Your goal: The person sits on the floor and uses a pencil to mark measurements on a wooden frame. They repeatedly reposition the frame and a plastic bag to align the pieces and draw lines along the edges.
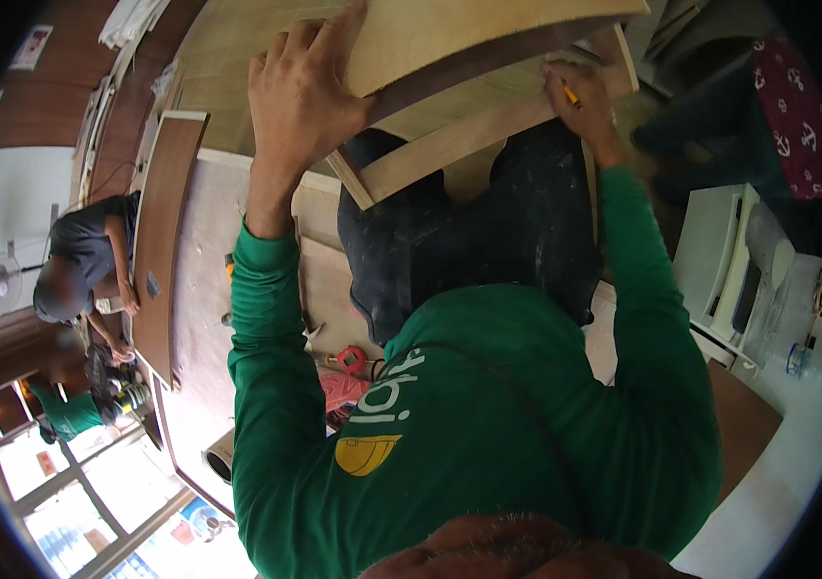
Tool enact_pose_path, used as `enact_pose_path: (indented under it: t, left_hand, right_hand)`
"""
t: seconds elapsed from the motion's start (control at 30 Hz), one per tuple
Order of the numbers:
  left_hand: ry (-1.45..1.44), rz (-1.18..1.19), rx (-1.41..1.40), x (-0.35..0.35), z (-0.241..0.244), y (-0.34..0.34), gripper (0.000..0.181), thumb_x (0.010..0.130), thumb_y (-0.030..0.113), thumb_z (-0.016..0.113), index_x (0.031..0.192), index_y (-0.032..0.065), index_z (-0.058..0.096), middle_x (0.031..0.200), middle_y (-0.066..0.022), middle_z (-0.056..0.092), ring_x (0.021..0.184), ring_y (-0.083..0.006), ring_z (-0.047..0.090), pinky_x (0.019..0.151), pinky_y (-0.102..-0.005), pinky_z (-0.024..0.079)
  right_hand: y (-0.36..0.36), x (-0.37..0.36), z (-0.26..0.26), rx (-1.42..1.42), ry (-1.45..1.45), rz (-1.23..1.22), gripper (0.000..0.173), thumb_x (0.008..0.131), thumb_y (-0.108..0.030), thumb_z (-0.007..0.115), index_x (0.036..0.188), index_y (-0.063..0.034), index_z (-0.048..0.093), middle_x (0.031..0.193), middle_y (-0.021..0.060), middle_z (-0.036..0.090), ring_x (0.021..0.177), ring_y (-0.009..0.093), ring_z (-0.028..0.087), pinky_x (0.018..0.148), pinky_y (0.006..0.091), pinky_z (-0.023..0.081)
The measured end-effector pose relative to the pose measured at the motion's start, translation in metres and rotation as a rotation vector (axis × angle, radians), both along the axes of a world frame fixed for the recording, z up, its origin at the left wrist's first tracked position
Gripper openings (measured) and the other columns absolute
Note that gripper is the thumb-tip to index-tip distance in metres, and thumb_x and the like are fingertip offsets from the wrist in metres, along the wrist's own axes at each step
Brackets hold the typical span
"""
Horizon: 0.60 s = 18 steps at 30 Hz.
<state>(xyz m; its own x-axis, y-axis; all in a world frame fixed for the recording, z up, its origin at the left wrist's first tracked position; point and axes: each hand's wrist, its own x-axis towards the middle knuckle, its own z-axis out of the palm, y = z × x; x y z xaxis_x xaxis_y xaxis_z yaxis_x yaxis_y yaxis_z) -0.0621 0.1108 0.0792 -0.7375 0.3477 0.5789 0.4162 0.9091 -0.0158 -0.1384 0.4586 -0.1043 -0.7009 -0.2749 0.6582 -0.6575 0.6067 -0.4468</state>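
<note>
At the top of the view, a light plywood panel (483, 36) lies over a wooden frame with a long rail (462, 148) on its near side. My left hand (310, 94) rests against the panel's left edge, thumb along its near corner and fingers spread beyond. In my right hand (579, 101) is a yellow pencil (571, 96), gripped near the frame's right end; its tip is hidden. The frame sits above my dark trousers (476, 224).
A red tape measure (351, 359) lies on the work surface beside me. At left, a co-worker (85, 253) handles a long brown board (165, 246). A white appliance (718, 253) and a plastic bottle (797, 360) are at right. Someone in patterned cloth (798, 123) is at upper right.
</note>
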Motion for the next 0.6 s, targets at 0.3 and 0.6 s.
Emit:
enact_pose_path:
  t: [0.3, 0.6]
  left_hand:
    - [-0.052, 0.292, 0.345, 0.037, -0.033, 0.059, 0.099, 0.064, 0.028, 0.093, 0.154, 0.0206, 0.053, 0.112, -0.0146, 0.061, 0.107, -0.0363, 0.061, 0.094, -0.0480, 0.047]
    - [-0.137, 0.272, 0.302, 0.079, -0.096, 0.107, 0.093, 0.064, 0.031, 0.091, 0.151, 0.0213, 0.057, 0.122, -0.0156, 0.060, 0.111, -0.0352, 0.058, 0.093, -0.0485, 0.044]
  right_hand:
    - [0.063, -0.068, 0.099, 0.411, 0.432, -0.108, 0.025, 0.102, -0.017, 0.067, 0.125, -0.0068, 0.069, 0.107, 0.0100, 0.076, 0.102, 0.025, 0.071, 0.107, 0.0404, 0.048]
    - [0.017, 0.052, 0.042, -0.881, -0.199, -0.295, 0.023, 0.105, -0.013, 0.063, 0.123, 0.0012, 0.062, 0.108, 0.0130, 0.075, 0.101, 0.017, 0.071, 0.092, 0.0308, 0.055]
